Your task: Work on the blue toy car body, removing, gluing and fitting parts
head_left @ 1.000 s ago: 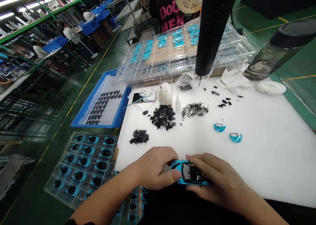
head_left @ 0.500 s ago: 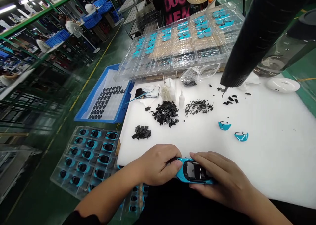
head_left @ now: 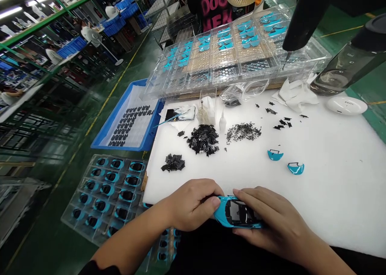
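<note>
- The blue-and-black model car (head_left: 233, 214) is held at the near edge of the white tabletop (head_left: 331, 194), its dark roof up; whether it touches the surface, I cannot tell.
- The left hand (head_left: 196, 204) has its grip closed on the car's left end, thumb laid over the top.
- The right hand (head_left: 276, 220) wraps the car's right end, its grip also closed, fingers along the far side and thumb at the near one.
- On the tabletop's left part lie a small heap of dark parts (head_left: 173, 162) and, farther in, a larger pile of black plates (head_left: 203, 139).
- At the tabletop's middle are a scatter of tiny black pieces (head_left: 244, 131) and a small white bottle (head_left: 222, 122), upright.
- On the tabletop's right part, two glossy blue panels (head_left: 296, 168) lie near each other.
- By the tabletop's far right corner rest crumpled tissue (head_left: 297, 95), a white oval case (head_left: 346, 105) and a drink bottle (head_left: 340, 68).
- Past the tabletop's left edge stand a blue bin (head_left: 120, 148) and a clear tray (head_left: 72, 226) of similar cars.
- Along the tabletop's far edge, a black power driver (head_left: 298, 25) hangs bit down before a compartment tray (head_left: 193, 88) holding blue pieces.
</note>
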`<state>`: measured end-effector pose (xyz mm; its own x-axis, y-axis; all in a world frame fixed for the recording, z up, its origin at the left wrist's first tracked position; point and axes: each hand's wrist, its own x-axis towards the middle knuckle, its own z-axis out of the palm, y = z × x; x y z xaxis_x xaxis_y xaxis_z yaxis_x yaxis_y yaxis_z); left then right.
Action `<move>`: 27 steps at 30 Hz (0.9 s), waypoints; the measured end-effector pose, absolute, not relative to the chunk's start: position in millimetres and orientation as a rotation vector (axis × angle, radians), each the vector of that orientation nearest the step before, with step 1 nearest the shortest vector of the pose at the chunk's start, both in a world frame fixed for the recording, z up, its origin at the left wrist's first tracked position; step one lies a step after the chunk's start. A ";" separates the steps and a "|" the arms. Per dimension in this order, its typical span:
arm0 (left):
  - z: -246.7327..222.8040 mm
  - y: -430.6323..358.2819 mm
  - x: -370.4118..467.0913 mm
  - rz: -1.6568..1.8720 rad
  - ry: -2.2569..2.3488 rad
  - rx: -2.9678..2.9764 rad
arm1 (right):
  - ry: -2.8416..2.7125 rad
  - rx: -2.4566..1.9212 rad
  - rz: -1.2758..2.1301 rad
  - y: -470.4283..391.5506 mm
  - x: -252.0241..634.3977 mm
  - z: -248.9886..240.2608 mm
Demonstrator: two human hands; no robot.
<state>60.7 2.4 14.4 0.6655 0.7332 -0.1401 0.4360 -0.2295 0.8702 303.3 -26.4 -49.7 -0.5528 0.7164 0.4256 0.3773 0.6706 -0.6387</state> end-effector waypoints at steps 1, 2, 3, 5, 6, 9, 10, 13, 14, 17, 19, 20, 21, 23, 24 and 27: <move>14.7 1.4 60.3 0.366 0.933 1.841 | -2.194 -0.839 0.630 -26.4 303.1 -49.5; 14.7 0.0 60.1 0.361 0.951 1.813 | -2.193 -0.838 0.623 -26.3 302.9 -49.5; 14.3 -1.7 60.2 0.353 0.975 1.780 | -2.191 -0.837 0.617 -26.2 302.6 -49.6; 12.0 -6.2 61.5 0.342 1.032 1.678 | -2.183 -0.831 0.605 -25.6 301.8 -50.1; 10.3 -8.8 62.8 0.344 1.059 1.600 | -2.176 -0.828 0.604 -25.1 301.4 -50.3; 4.1 -16.9 68.1 0.389 1.078 1.242 | -2.153 -0.820 0.656 -22.5 300.7 -48.7; 2.2 -19.4 70.1 0.412 1.070 1.127 | -2.139 -0.818 0.693 -21.4 301.0 -47.3; -1.6 -26.2 76.2 0.501 1.033 0.933 | -2.044 -0.820 0.855 -18.9 304.3 -41.2; -2.5 -28.4 78.6 0.539 1.016 0.899 | -1.989 -0.840 0.916 -18.8 306.0 -39.3; -4.6 -35.3 89.3 0.672 0.944 0.763 | -1.739 -0.921 1.144 -20.6 309.7 -36.0; -5.2 -40.0 99.8 0.743 0.899 0.670 | -1.483 -0.921 1.342 -21.9 308.3 -36.0; -5.0 -42.3 105.9 0.763 0.884 0.632 | -1.327 -0.895 1.432 -21.9 305.9 -36.2; -4.4 -44.4 112.0 0.774 0.873 0.598 | -1.154 -0.866 1.508 -21.4 302.7 -36.4; -2.6 -48.3 123.5 0.785 0.852 0.538 | -0.810 -0.817 1.574 -18.9 294.7 -35.6; -1.5 -49.9 128.2 0.786 0.843 0.512 | -0.663 -0.806 1.594 -17.1 290.8 -34.6; 1.4 -53.5 136.9 0.768 0.833 0.466 | -0.535 -0.814 1.596 -12.4 282.9 -28.8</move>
